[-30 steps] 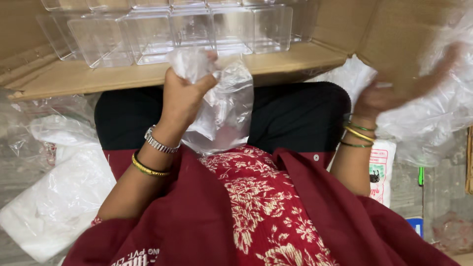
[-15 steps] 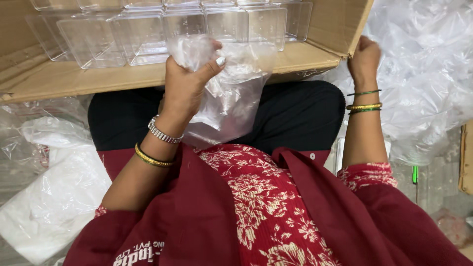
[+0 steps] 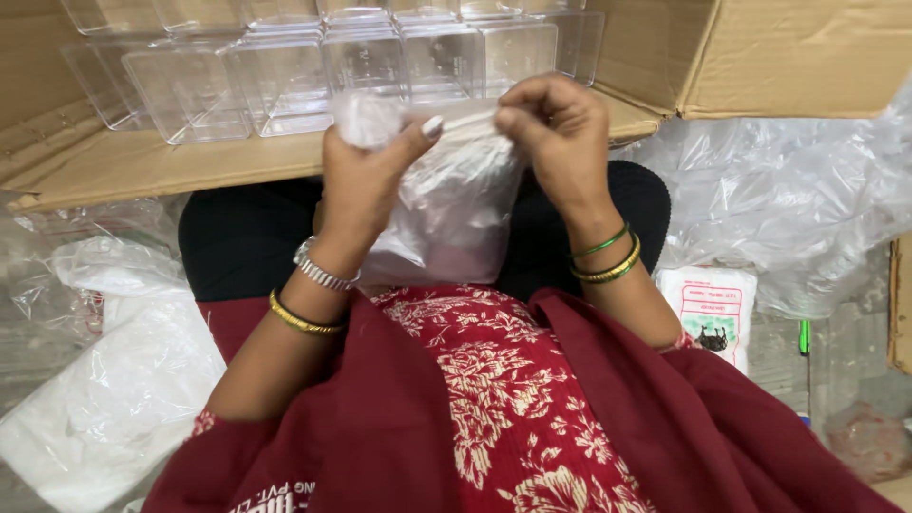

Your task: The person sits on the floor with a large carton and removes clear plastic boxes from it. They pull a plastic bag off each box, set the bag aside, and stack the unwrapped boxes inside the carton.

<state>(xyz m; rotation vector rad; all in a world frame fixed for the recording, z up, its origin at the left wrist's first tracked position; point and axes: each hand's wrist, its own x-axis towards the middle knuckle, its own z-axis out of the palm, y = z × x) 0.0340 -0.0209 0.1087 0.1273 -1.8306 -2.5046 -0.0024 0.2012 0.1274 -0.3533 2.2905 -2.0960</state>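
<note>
Clear plastic bag (image 3: pixel 446 214) looked flimsy and slippery, probably best grabbed at the top edge; left hand (image 3: pixel 366 180) bunched one corner, right hand (image 3: pixel 560 133) pinched the rim.

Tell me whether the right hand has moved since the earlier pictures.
Yes. The right hand has come in from the box's right flap to the clear plastic bag that the left hand holds, in front of the cardboard box.

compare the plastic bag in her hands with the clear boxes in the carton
The plastic bag is soft, crumpled and cloudy; the clear boxes are rigid, square-edged and glassy. The bag is held up by the left hand and right hand; the boxes sit in rows, untouched. Both are see-through plastic.
</note>
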